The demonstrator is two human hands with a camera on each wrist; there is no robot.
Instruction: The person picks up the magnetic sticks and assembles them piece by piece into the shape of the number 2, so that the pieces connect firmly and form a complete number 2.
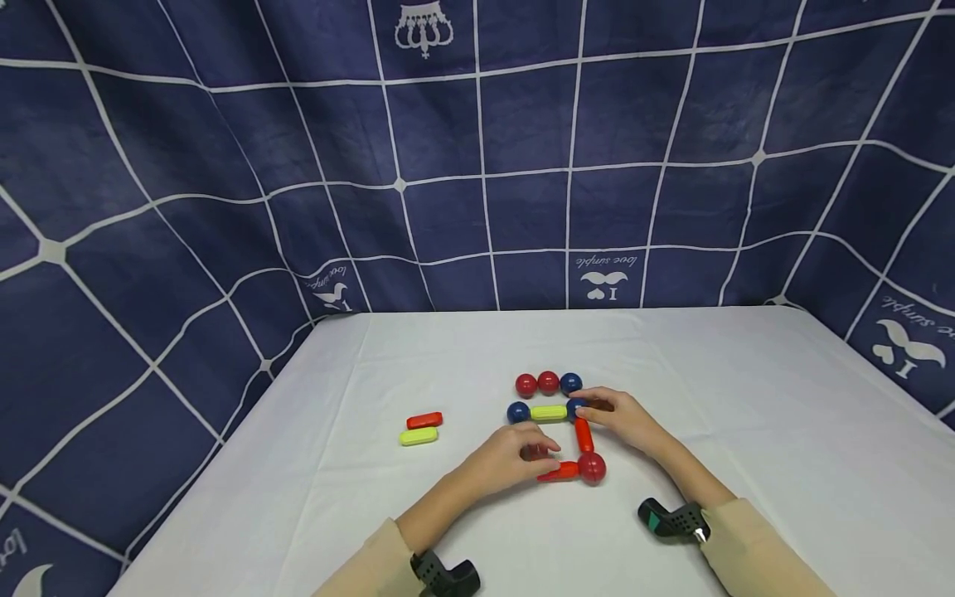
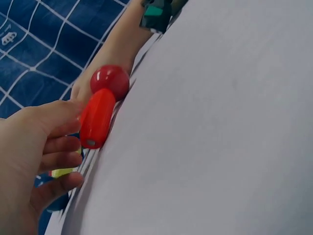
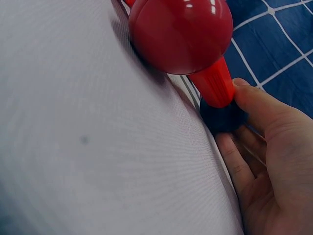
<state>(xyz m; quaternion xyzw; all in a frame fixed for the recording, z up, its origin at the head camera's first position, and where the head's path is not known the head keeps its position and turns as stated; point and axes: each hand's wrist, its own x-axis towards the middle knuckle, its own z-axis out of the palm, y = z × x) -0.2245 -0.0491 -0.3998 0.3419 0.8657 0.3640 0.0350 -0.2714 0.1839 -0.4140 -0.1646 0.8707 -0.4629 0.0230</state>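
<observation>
My right hand (image 1: 622, 419) pinches a blue ball (image 3: 222, 116) between thumb and fingers. This ball is a corner of a flat frame of rods and balls on the table. From it a yellow-green rod (image 1: 548, 413) runs left to another blue ball (image 1: 518, 412). A red rod (image 1: 584, 435) runs from the held ball to a red ball (image 1: 593, 468) nearer me. A second red rod (image 2: 97, 120) joins that red ball, its other end bare. My left hand (image 1: 507, 458) is beside this rod, fingers loosely bent, the thumb right at its side.
Two red balls (image 1: 548, 382) and a blue ball (image 1: 570, 382) sit in a row behind the frame. To the left, a loose red rod (image 1: 424, 420) lies near a yellow-green rod (image 1: 419, 436). A white cloth covers the table (image 1: 336, 497); a blue checked curtain (image 1: 448, 207) surrounds it.
</observation>
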